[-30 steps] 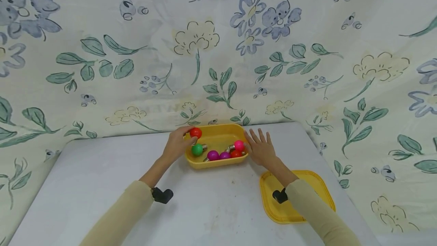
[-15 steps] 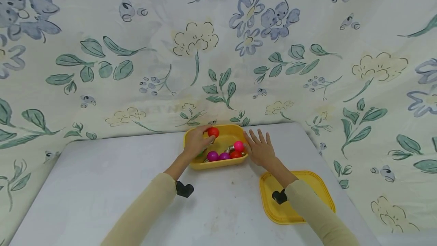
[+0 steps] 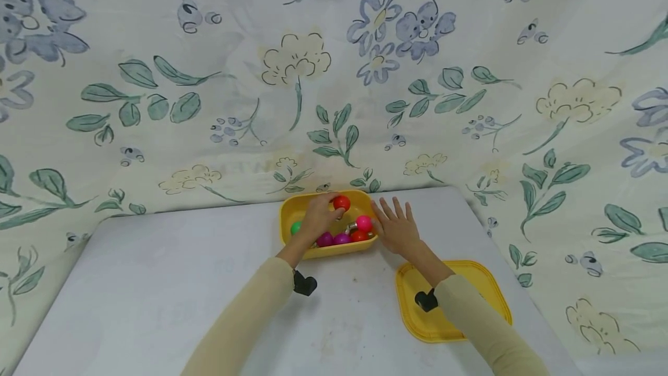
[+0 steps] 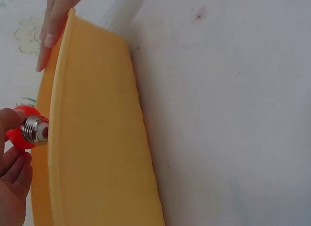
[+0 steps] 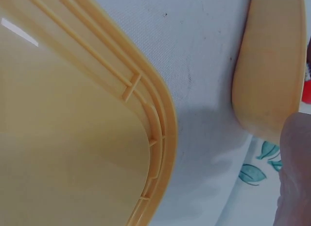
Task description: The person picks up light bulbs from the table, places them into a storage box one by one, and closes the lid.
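Observation:
My left hand point(image 3: 317, 217) pinches a red light bulb point(image 3: 341, 202) above the yellow container point(image 3: 286, 213). In the left wrist view the bulb's metal screw base point(image 4: 34, 130) points toward the container wall. Inside lie a pink bulb point(image 3: 364, 223), two purple bulbs point(image 3: 325, 239), another red bulb point(image 3: 359, 235) and a green bulb point(image 3: 296, 227) partly hidden by my left hand. Fingers spread, my right hand point(image 3: 399, 228) rests against the container's right end and holds nothing.
A yellow lid point(image 3: 412, 312) lies on the white table point(image 3: 344, 318) at the right, beneath my right forearm. Behind the table hangs a floral cloth point(image 3: 229, 74), close to the container's far side.
The left hand has moved right across the container, carrying the red bulb from its left end toward the right. My right hand has stayed in place.

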`<state>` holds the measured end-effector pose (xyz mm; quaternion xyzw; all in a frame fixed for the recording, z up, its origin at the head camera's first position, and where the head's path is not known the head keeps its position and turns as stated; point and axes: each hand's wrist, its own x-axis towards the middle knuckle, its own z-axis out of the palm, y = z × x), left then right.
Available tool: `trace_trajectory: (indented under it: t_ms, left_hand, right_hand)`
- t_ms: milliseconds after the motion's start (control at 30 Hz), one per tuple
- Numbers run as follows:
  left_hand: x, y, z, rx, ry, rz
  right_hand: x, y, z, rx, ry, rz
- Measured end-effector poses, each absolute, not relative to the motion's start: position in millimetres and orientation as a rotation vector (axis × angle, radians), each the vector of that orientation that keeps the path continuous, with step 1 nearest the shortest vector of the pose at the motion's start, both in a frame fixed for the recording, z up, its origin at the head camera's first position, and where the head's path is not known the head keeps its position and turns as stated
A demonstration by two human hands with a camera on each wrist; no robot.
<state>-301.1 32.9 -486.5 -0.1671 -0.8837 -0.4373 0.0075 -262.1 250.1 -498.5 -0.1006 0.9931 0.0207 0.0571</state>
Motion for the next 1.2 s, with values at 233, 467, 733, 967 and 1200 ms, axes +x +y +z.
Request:
trace_trajectory:
  t_ms: [233,467,733,967,1200]
  left_hand:
    - [-303,40,-491,-0.476,-2.785,-1.372]
    - [-309,46,-494,-0.486,-2.801,-1.345]
    - [-311,59,-493,-0.500,-2.827,-1.331]
    - [-314,65,-495,-0.466,-2.878,-1.276]
    - [-320,68,-496,-0.463,-2.911,-1.271]
  right_hand:
    - [-262,251,-499,-0.296,3.016,0.105]
    - [-264,251,-499,-0.288,3.020,0.115]
    - [-263,249,-501,-0.279,3.017,0.134]
    - [-264,249,-501,-0.296,3.032,0.119]
    - [-264,251,-501,-0.308,3.031,0.089]
